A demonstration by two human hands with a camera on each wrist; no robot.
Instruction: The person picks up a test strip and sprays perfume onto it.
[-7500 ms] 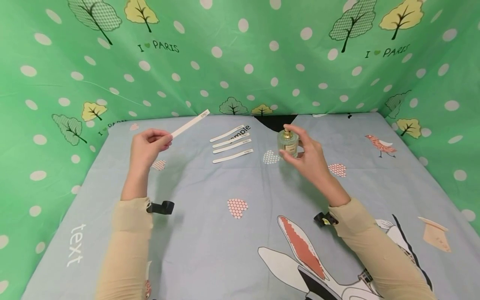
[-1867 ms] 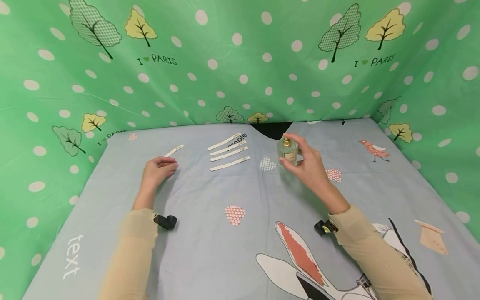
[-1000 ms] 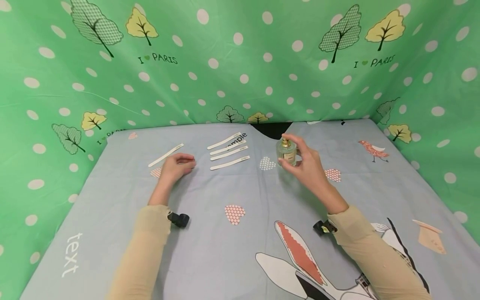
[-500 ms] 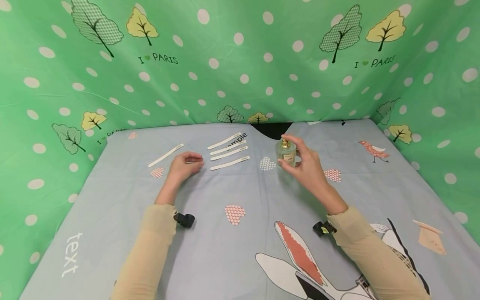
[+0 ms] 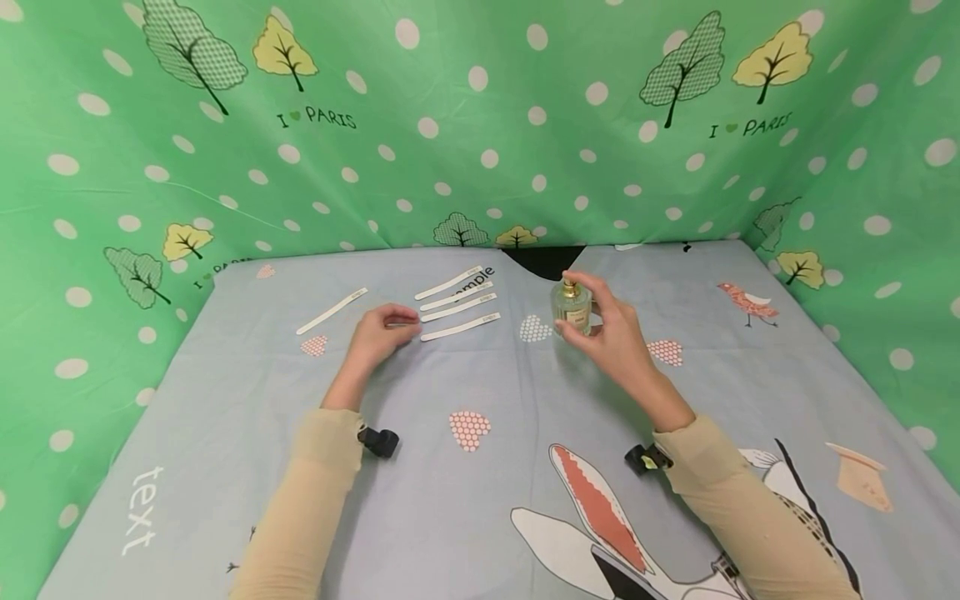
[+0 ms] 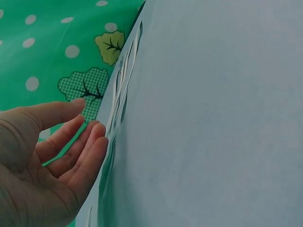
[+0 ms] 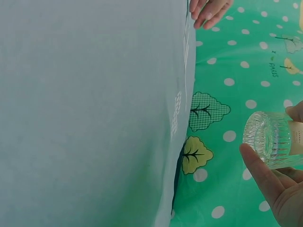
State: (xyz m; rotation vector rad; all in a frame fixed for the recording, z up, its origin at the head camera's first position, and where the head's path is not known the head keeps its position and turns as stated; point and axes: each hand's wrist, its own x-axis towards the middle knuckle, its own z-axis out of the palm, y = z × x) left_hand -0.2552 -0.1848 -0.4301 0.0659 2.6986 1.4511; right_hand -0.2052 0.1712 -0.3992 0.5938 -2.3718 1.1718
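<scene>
Our left hand (image 5: 384,335) has shifted rightward, thumb and loosely bent fingers apart; we cannot tell if they touch the four paper strips (image 5: 459,307) just right of them. One more strip (image 5: 332,311) lies to their left. Our right hand (image 5: 621,337) pinches one glass bottle (image 5: 572,304), forefinger hiding part of its top, label (image 5: 578,318) too small to read.

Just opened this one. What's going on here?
A person's right hand holds a small glass bottle with a gold neck up off the blue-grey cloth, one finger on its top. The left hand holds nothing; its fingertips are by the near ends of four white strips lying roughly side by side. Whether it touches one is hard to tell. A fifth strip lies apart, to the left.
</scene>
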